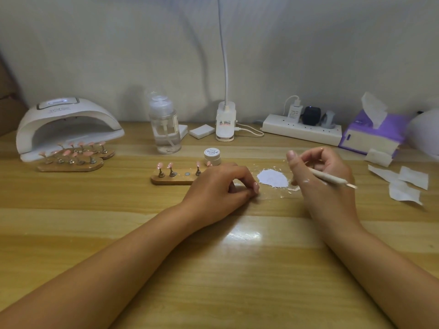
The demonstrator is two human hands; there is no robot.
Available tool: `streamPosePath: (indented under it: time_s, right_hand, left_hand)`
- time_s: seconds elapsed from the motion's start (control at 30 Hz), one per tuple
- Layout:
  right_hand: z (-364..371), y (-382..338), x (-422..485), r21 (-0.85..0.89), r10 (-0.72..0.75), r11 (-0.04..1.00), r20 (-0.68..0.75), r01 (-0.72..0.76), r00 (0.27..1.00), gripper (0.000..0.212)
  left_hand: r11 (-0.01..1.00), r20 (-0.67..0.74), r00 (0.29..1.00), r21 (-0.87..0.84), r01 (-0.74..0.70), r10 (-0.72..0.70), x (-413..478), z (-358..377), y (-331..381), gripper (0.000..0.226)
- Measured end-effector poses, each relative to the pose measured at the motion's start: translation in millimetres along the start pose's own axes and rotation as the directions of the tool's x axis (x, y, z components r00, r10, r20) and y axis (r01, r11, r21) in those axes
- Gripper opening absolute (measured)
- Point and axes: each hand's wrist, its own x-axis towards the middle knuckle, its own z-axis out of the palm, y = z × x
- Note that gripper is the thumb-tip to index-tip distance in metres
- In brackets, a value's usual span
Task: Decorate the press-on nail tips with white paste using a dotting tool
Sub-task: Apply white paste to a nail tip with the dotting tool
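Nail lamp (69,125): set at the far left of the wooden table (213,269), with its opening towards the viewer.
Two wooden racks (71,160): placed before the lamp, each carrying pink nail tips on pins; the count is hard to make out.
Pump bottle (165,125): clear and upright, behind centre.
Wooden stand (173,180): laid with its long axis left to right. Pink press-on nail tips (159,166) are raised on pins, and its right end is hidden by the left hand.
Paste jar (212,156): closed, just behind the stand.
Left hand (221,186): rested on the table with fingers curled under; whether anything is pinched cannot be told.
White patch (272,178): seen between the hands, ringed by flecks; paste or paper is not distinguishable.
Right hand (318,176): closed around the dotting tool (332,178). The tool's long axis runs from the fingers down to the right, with the rear end pointed right. The working tip is concealed behind the fingers.
Power strip (301,131), tissue pack (373,134): ranged along the wall at right.
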Motion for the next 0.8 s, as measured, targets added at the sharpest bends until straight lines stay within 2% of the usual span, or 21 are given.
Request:
streamPosePath:
  time_s: [0.1, 0.2, 0.27, 0.53, 0.7, 0.8]
  right_hand:
    - [-2, 7, 6, 0.009, 0.141, 0.99, 0.023, -0.141, 0.99, 0.032]
    - [0, 10, 8, 0.025, 0.201, 0.979, 0.033, -0.202, 0.979, 0.018]
    - [0, 11, 8, -0.01, 0.195, 0.981, 0.037, -0.195, 0.98, 0.011]
    - [-2, 17, 9, -0.135, 0.096, 0.987, 0.073, -0.086, 0.993, 0.021]
    - [-1, 14, 9, -0.109, 0.123, 0.987, 0.066, -0.116, 0.99, 0.012]
    - [-1, 14, 8, -0.104, 0.143, 0.985, 0.076, -0.134, 0.987, 0.016]
  left_hand:
    - [1.0, 0.003, 1.0, -0.013, -0.001, 0.001, 0, 1, -1, 0.032]
    - [1.0, 0.014, 1.0, -0.026, -0.013, 0.014, 0, 1, -2, 0.028]
    - [0.999, 0.018, 1.0, -0.036, -0.021, 0.022, 1, 1, -2, 0.025]
    - [0.999, 0.023, 0.999, -0.044, -0.031, 0.032, 0, 1, -3, 0.025]
    - [0.999, 0.019, 0.999, -0.028, -0.027, 0.027, 0, 2, -5, 0.028]
    - [0.999, 0.02, 0.999, -0.033, -0.028, 0.028, 0, 1, -5, 0.026]
